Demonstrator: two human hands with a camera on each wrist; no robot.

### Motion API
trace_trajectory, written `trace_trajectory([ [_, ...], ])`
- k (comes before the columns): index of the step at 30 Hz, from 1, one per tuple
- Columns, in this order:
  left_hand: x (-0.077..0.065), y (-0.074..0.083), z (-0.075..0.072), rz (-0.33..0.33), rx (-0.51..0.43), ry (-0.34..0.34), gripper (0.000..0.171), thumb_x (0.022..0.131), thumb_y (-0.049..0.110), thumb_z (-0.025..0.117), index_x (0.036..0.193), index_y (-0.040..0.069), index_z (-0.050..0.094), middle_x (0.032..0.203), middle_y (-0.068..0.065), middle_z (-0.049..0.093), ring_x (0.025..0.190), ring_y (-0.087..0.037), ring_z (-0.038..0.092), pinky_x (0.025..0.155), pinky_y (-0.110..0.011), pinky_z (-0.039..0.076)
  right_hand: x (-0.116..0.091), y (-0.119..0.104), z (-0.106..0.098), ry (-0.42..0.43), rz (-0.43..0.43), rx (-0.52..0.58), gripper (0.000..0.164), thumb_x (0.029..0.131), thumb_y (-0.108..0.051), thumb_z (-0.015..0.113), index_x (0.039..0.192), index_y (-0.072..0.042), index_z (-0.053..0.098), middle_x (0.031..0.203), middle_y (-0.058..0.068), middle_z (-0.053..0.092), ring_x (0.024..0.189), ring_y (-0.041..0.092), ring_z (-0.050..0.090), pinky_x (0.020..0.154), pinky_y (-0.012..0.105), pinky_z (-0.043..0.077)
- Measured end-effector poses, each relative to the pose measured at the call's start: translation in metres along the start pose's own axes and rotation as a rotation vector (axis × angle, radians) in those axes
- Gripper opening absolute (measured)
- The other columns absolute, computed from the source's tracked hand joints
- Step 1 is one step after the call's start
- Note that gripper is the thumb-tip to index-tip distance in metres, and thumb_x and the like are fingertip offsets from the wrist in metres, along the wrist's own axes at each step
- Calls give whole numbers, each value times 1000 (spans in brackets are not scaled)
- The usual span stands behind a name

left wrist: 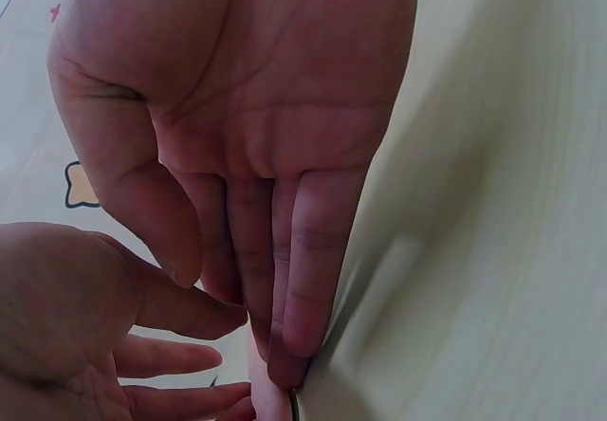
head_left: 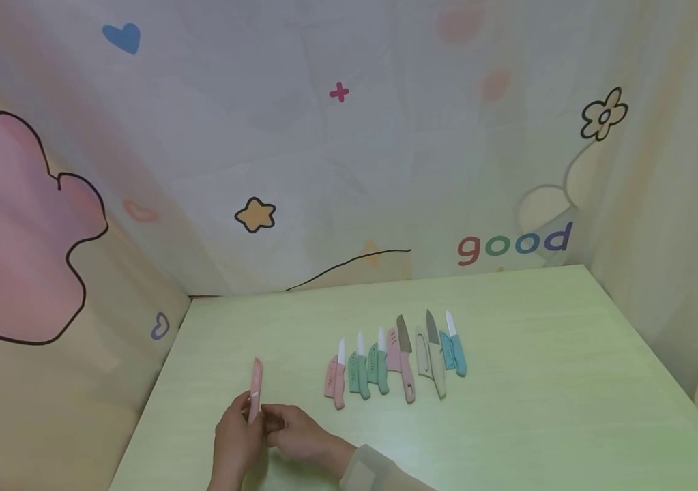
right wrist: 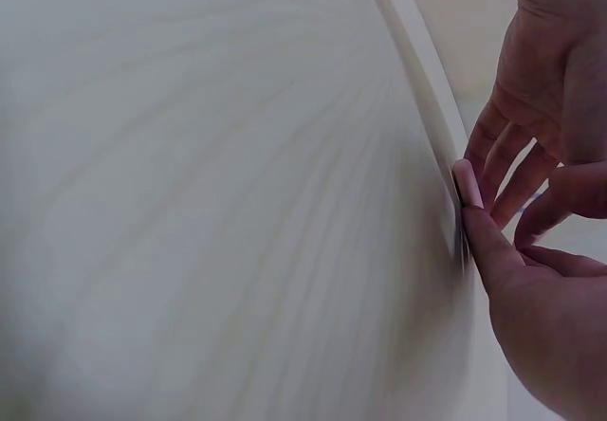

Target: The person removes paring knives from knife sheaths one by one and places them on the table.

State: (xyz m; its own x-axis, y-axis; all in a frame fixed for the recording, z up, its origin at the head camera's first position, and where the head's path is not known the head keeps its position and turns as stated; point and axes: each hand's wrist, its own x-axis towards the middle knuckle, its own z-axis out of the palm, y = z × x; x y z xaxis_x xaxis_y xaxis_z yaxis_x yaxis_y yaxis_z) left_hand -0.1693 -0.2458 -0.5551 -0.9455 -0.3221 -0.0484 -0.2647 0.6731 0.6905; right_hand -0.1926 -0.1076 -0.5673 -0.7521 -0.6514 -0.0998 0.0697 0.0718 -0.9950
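In the head view, my left hand (head_left: 237,436) holds a slim pink paring knife (head_left: 256,382), seen nearly edge-on, its blade out of sight and apparently sheathed. The fingers lie on its left side, the thumb on its right. Just right of it, my right hand (head_left: 299,431) has bent fingers with the tips close to the knife's near end; contact is unclear. From the left wrist, the left fingers (left wrist: 318,241) reach down to the pink knife (left wrist: 270,397), and the right hand (left wrist: 57,317) comes in from the left. The right wrist view shows a rounded pink end (right wrist: 467,184) between the hands.
Right of the hands lie several unsheathed knives beside their sheaths: a pink paring knife (head_left: 339,385), green ones (head_left: 362,382), a larger pink knife (head_left: 407,375), a beige knife (head_left: 437,372) and a blue one (head_left: 459,358). Printed curtains (head_left: 336,150) surround the pale green table (head_left: 539,389).
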Motion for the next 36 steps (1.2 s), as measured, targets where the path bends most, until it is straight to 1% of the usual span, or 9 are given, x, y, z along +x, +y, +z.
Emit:
trace_trajectory([
  [5,2,-1,0,-17,-19,23,49,90,8,59,136,-3,47,124,-26,60,105,-36,57,81,-54,53,1,1,0,6,8,17,60,81,6,56,139,5,43,126,11,63,104,8,58,91,30,53],
  [11,6,-3,-1,-97,-46,40,51,89,9,61,136,-3,46,120,-24,62,100,-30,60,82,-50,54,-1,1,-1,12,17,36,60,81,6,56,140,7,42,134,12,57,105,14,60,80,24,53],
  [15,8,-2,1,-137,-66,39,50,88,7,62,135,-3,48,116,-23,64,96,-27,61,78,-46,56,-3,1,-2,13,10,46,58,83,5,56,139,8,42,134,12,57,104,15,61,78,22,53],
  [19,10,-3,2,-139,-68,42,51,87,6,64,134,-3,50,112,-22,66,91,-26,62,74,-44,57,-4,0,-3,15,8,62,56,85,5,56,139,8,41,132,11,58,104,16,61,78,22,52],
  [22,11,-4,2,-143,-76,33,52,86,7,65,135,-2,49,112,-23,66,90,-27,63,72,-44,57,-6,0,-5,14,11,67,55,87,5,56,140,7,41,132,12,59,105,17,60,82,26,54],
  [27,9,-2,0,-148,-83,30,54,85,9,67,135,0,49,113,-22,66,93,-30,63,76,-48,53,-8,0,-8,25,4,44,53,89,3,57,140,6,42,130,11,60,102,16,62,89,32,55],
  [29,7,-1,0,-136,-80,37,55,84,12,68,135,1,51,113,-21,67,95,-31,62,78,-48,51,-8,1,-9,38,4,43,53,88,2,58,140,6,43,129,10,61,100,16,63,89,32,55],
  [33,6,2,0,-120,-113,31,57,82,13,71,134,3,52,112,-18,68,91,-26,63,71,-39,51,-8,2,-13,80,1,45,49,90,-4,61,136,4,48,122,9,65,95,13,64,83,30,57],
  [36,5,5,0,-124,-191,4,58,81,10,73,135,4,52,113,-18,66,82,-20,65,62,-31,52,-9,2,-17,115,-21,18,45,92,-11,63,133,4,53,118,8,68,92,11,64,81,27,57],
])
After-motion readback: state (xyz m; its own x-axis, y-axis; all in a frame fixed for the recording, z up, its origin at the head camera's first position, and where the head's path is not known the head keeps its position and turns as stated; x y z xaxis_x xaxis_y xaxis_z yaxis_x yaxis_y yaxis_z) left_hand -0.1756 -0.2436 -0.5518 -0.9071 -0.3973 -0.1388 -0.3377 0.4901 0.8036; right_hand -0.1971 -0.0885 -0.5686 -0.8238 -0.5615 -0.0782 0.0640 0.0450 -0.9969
